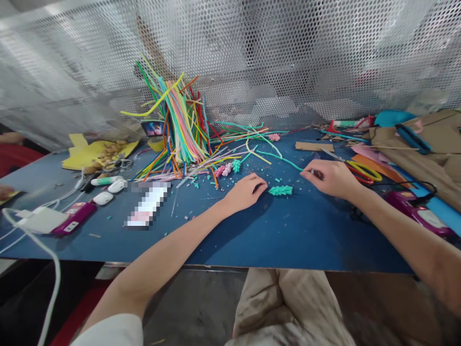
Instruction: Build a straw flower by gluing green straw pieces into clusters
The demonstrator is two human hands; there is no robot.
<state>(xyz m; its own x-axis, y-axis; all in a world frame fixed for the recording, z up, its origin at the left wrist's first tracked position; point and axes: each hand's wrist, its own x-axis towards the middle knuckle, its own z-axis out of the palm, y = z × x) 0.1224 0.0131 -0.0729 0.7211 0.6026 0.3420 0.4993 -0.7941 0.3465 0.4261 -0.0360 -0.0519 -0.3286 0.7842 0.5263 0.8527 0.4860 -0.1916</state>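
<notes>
My left hand (247, 194) is over the middle of the blue table, with thumb and fingers pinched at the left end of a short, braided-looking green pipe-cleaner piece (281, 191). Further right, my right hand (329, 178) has its fingertips closed on the near end of a long green pipe cleaner (279, 156), which stretches back and left toward the pile. Behind my left hand sit a small green fuzzy piece (236, 166) and a pale pink one (226, 169). Tiny green cut bits are scattered around them.
A tall bundle of coloured pipe cleaners (185, 125) stands at the back left, before a perforated metal panel (288, 62). Yellow-handled scissors (363, 170) and a purple power strip (418, 211) are at right. A phone (149, 204) and white cables (54, 250) are at left.
</notes>
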